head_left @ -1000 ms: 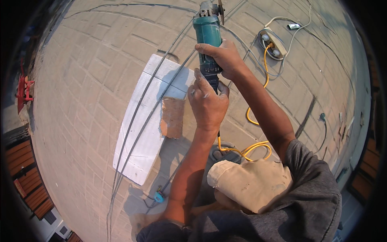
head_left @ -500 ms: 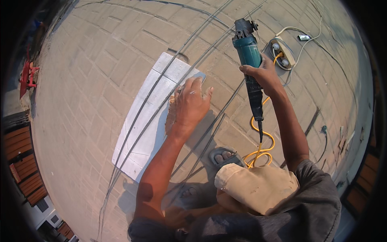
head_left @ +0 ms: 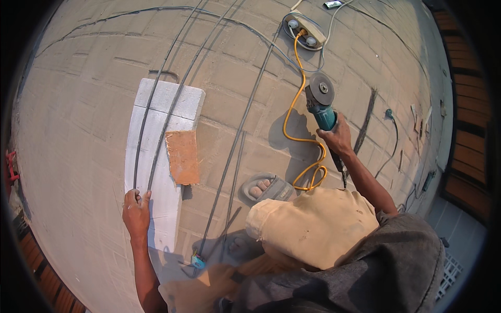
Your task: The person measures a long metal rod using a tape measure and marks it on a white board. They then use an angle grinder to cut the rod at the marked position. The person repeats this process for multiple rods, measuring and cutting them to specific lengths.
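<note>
the left hand (head_left: pixel 136 213) was set low, its forearm rising from the lower edge, with the fingers curled and the thumb extended upward; the grip was narrow, closed on 2 dark rods (head_left: pixel 178 93). the right hand (head_left: pixel 336 138) was positioned farther forward, with the arm angled up and to the left; its grip was wrapped around the body of the angle grinder (head_left: pixel 324 118).

compared with the view 0.5 s earlier, the left hand had shifted from the right edge of the white slab (head_left: pixel 166 203) to the rods near the slab's lower end. the brown block (head_left: pixel 183 159), previously covered in part by that hand, was fully exposed. the right hand had retained the grinder, but the tool had turned: its disc (head_left: pixel 320 89), formerly seen edge-on, presented its flat face.

the grinder was located above the pavement, to the right of the sandalled foot (head_left: pixel 259 189) and forward of the trouser knee (head_left: pixel 315 224). its body was teal, with a dark rear handle; the disc was round, grey and fitted with a central nut. the rods ran lengthwise over the slab, slim and nearly parallel. the brown block overlapped the slab's right edge. beyond the grinder, a yellow cable (head_left: pixel 304 77) led to a beige power strip (head_left: pixel 309 30).
</note>
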Tool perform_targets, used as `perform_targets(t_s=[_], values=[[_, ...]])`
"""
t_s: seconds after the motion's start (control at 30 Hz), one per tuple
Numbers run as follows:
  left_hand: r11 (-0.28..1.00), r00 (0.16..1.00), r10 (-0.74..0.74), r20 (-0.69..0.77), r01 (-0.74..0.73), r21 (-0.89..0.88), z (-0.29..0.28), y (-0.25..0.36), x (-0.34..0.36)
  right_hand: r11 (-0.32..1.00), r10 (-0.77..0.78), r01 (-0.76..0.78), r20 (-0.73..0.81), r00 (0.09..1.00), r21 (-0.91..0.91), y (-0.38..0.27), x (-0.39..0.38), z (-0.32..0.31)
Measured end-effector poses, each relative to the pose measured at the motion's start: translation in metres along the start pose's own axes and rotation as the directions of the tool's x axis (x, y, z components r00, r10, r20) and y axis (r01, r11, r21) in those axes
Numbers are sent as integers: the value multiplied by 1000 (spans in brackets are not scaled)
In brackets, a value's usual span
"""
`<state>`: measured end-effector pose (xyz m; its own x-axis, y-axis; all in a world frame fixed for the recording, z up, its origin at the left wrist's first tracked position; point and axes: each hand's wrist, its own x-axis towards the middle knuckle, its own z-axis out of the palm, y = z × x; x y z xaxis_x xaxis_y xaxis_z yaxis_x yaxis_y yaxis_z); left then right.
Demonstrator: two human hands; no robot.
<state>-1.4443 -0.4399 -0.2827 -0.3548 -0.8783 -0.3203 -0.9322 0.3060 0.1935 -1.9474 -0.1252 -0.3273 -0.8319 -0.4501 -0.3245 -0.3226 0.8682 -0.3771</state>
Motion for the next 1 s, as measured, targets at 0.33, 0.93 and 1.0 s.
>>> perform_targets(t_s=[0.33,0.93,1.0], values=[[970,963,233,-135,-220,103,42,-36,-8,952,294,-305,-252,922,-6,79,9,8],[933,960,253,-122,-209,294,41,-30,-10,960,278,-274,-262,924,50,81,12,37],[927,953,271,-138,-220,303,42,-31,-8,973,229,-220,-297,927,64,83,11,34]])
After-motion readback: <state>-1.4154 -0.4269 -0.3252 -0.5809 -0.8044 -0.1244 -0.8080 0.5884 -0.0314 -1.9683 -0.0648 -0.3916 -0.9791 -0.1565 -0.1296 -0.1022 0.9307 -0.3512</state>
